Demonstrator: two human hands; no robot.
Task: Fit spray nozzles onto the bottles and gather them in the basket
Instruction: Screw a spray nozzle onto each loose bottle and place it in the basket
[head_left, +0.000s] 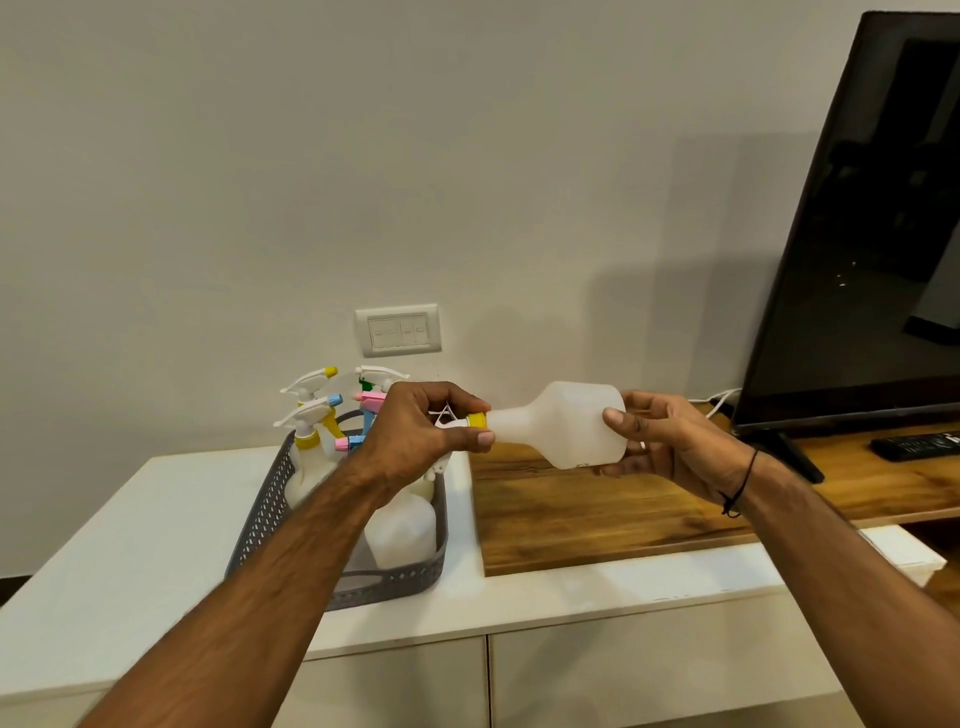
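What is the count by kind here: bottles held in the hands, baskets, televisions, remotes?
Bottle in hand: 1
Basket: 1
Television: 1
Remote: 1
Total: 4

nozzle (457, 421) mostly hidden by left hand (415, 431), TV (857, 234) cut off at rt edge

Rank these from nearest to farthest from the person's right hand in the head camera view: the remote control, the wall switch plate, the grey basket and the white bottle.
From the right hand:
1. White bottle: held in that hand, lying sideways.
2. Remote control: off to the right on the wooden shelf.
3. Wall switch plate: up to the left, on the wall.
4. Grey basket: farther left on the white cabinet.
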